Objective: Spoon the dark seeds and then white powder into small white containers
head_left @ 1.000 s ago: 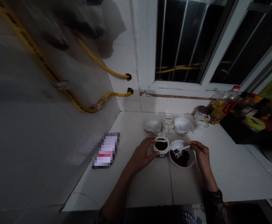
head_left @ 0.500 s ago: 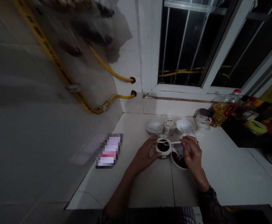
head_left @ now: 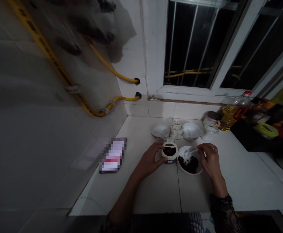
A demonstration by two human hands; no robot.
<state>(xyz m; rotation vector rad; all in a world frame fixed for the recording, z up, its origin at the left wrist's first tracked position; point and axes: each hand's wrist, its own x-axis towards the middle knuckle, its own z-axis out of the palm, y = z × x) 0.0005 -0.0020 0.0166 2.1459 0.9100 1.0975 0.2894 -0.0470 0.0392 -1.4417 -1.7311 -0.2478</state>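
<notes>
My left hand is closed around the side of a small open jar with a pale rim, standing on the counter. Dark, crumbly contents show inside the jar. Just right of it stands a white bowl with a pink rim, partly filled with dark bits. My right hand pinches the handle of a small white spoon over that bowl. The spoon's head is down in the bowl, near the dark bits; whether it carries anything I cannot tell.
Behind stand a left bowl, a clear jar with white contents and another white bowl. An oil bottle and seasoning containers line the right back. A blurred phone lies left, near the tiled wall.
My right hand has moved the spoon from over the jar to the right, into the bowl. My left hand stays on the jar.
</notes>
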